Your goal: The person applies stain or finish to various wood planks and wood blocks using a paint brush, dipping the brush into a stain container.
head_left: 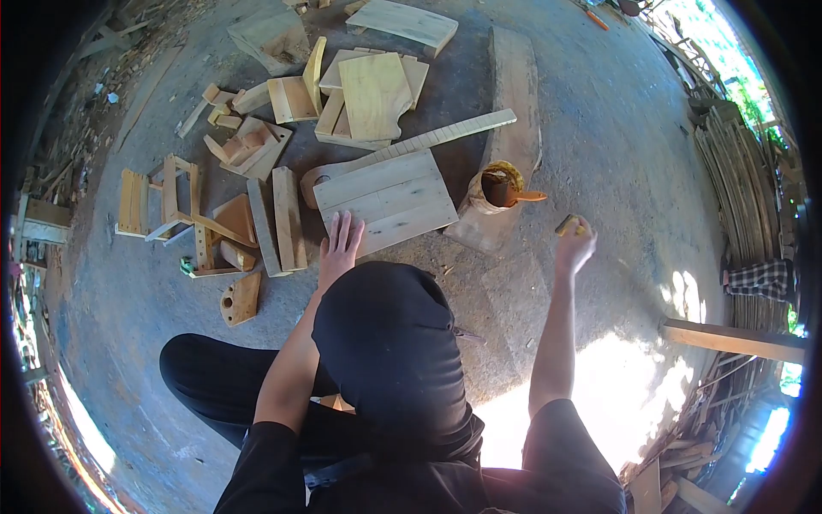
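Planked board (387,199): I'm seeing it lying in front of the person, its near-left edge under the left grip.
Left grip (342,236): it is resting on that board, fingers slightly apart.
Right grip (577,247): it is clasping a small yellow piece (565,225), well right of the board.
Bucket (490,195): it is standing on a long plank (515,94) between both grips, holding something brown; an orange handle (531,196) is jutting over its rim.
Cut wood (293,98): pieces are lying beyond and leftward.

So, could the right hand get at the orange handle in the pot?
Probably yes: the orange handle pokes out toward the right hand, nothing between them, though that hand grips something yellowish.
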Motion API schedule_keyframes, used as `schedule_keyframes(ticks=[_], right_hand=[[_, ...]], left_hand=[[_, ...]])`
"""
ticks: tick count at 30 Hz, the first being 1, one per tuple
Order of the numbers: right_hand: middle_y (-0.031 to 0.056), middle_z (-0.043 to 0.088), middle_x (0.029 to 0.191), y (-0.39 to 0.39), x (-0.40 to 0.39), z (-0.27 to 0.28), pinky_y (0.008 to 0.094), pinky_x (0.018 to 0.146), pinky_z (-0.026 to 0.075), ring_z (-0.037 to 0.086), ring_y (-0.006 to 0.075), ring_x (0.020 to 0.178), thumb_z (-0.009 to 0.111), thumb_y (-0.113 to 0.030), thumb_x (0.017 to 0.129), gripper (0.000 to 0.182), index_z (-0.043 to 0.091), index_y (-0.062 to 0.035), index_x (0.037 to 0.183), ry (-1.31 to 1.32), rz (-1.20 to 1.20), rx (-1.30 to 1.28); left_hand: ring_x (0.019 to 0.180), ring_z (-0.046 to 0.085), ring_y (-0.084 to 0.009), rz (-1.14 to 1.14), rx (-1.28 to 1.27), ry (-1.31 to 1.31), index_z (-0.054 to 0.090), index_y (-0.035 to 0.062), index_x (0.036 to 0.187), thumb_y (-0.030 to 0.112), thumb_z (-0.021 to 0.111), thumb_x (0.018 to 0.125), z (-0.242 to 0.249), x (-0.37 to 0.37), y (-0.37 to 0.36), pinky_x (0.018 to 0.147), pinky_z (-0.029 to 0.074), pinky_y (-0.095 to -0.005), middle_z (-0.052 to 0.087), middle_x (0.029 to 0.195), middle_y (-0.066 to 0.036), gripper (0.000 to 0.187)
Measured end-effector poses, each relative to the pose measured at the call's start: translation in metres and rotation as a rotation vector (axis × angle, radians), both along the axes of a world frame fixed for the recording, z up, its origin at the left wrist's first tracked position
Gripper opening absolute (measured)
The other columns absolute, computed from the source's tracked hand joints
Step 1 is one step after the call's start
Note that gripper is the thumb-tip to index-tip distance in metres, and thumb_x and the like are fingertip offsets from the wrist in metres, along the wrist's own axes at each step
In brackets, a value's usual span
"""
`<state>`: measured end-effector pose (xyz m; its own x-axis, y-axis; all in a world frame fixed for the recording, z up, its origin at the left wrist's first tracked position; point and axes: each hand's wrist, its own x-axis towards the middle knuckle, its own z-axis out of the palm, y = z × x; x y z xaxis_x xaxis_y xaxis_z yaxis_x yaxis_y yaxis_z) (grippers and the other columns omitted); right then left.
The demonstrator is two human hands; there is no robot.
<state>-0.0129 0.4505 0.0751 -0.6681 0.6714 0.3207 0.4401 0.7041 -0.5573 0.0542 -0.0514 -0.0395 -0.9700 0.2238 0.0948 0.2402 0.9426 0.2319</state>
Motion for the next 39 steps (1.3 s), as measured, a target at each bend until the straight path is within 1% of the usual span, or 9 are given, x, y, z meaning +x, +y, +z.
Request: schedule_keyframes(ticks=[7,13,15,21,24,27,34,37,39], right_hand=[[0.0207,0.068,0.109,-0.036,-0.018,-0.046,0.0501,0.083,0.06,0.073,0.0386,0.096,0.064,-0.02,0.102,0.024,0.079,-0.0046,0.113,-0.076,0.305,-0.638],[0.0224,0.068,0.11,-0.053,-0.022,-0.025,0.0504,0.082,0.059,0.073,0.0412,0.087,0.064,-0.017,0.099,0.021,0.078,-0.0039,0.107,-0.07,0.086,0.049],[0.0234,0.068,0.111,-0.045,-0.028,-0.024,0.0502,0.083,0.06,0.073,0.042,0.091,0.063,-0.018,0.099,0.021,0.079,-0.0049,0.106,-0.138,0.237,-0.76],[0.0255,0.069,0.115,-0.04,-0.025,-0.022,0.0497,0.09,0.059,0.072,0.0424,0.103,0.061,-0.017,0.098,0.024,0.077,-0.0001,0.105,-0.111,0.145,-0.027],[0.0261,0.073,0.107,-0.035,-0.031,-0.011,0.0475,0.084,0.061,0.076,0.0399,0.096,0.06,-0.017,0.098,0.027,0.076,0.0037,0.104,-0.193,0.225,-0.695],[0.0246,0.076,0.092,-0.017,-0.037,-0.034,0.0424,0.069,0.063,0.078,0.0345,0.072,0.057,-0.017,0.099,0.028,0.074,0.0054,0.102,-0.058,0.111,-0.11],[0.0228,0.075,0.08,-0.014,-0.045,-0.029,0.0398,0.062,0.063,0.077,0.0317,0.061,0.055,-0.016,0.099,0.03,0.073,0.0071,0.1,-0.195,0.161,-0.511],[0.0237,0.076,0.082,-0.011,-0.049,-0.036,0.0392,0.062,0.063,0.077,0.0303,0.063,0.055,-0.016,0.098,0.03,0.074,0.0075,0.102,-0.127,0.145,-0.047],[0.0247,0.076,0.092,-0.019,-0.05,-0.018,0.042,0.065,0.063,0.077,0.0315,0.065,0.056,-0.016,0.098,0.03,0.074,0.0071,0.105,-0.229,0.303,-0.625]], left_hand=[[0.164,0.017,-0.0356,-0.011,-0.018,0.005,0.025,0.0224,0.171,0.052,0.06,0.097,0.005,0.0,-0.001,0.117,0.039,-0.0607,0.016,0.178,-0.013,0.087],[0.164,0.016,-0.0356,0.0,-0.014,-0.012,0.025,0.0233,0.171,0.055,0.058,0.096,0.003,0.0,0.0,0.118,0.038,-0.0605,0.016,0.178,-0.012,0.088],[0.164,0.016,-0.0355,-0.001,-0.009,-0.023,0.025,0.0236,0.171,0.056,0.058,0.096,0.005,0.001,-0.001,0.118,0.038,-0.0604,0.016,0.178,-0.012,0.087],[0.164,0.016,-0.0349,0.009,-0.021,-0.031,0.026,0.0237,0.171,0.056,0.058,0.096,0.005,0.001,0.001,0.119,0.037,-0.0598,0.016,0.178,-0.011,0.087],[0.164,0.016,-0.0349,0.01,-0.025,-0.022,0.026,0.0236,0.17,0.055,0.058,0.096,0.001,0.0,0.0,0.119,0.037,-0.0597,0.016,0.178,-0.011,0.087],[0.165,0.015,-0.035,0.012,-0.016,-0.036,0.026,0.0235,0.17,0.055,0.058,0.096,0.004,0.002,0.0,0.119,0.037,-0.0596,0.016,0.178,-0.012,0.087],[0.165,0.014,-0.0353,-0.001,-0.014,-0.049,0.025,0.0232,0.171,0.056,0.058,0.096,0.005,0.0,-0.001,0.119,0.037,-0.0595,0.015,0.178,-0.013,0.088],[0.165,0.015,-0.0356,-0.005,-0.01,-0.028,0.025,0.0232,0.171,0.056,0.058,0.096,0.0,0.0,-0.002,0.118,0.038,-0.06,0.015,0.178,-0.013,0.088],[0.164,0.016,-0.0357,-0.007,-0.014,-0.04,0.025,0.0231,0.171,0.056,0.058,0.096,0.0,-0.001,-0.003,0.118,0.038,-0.06,0.015,0.178,-0.013,0.088]])
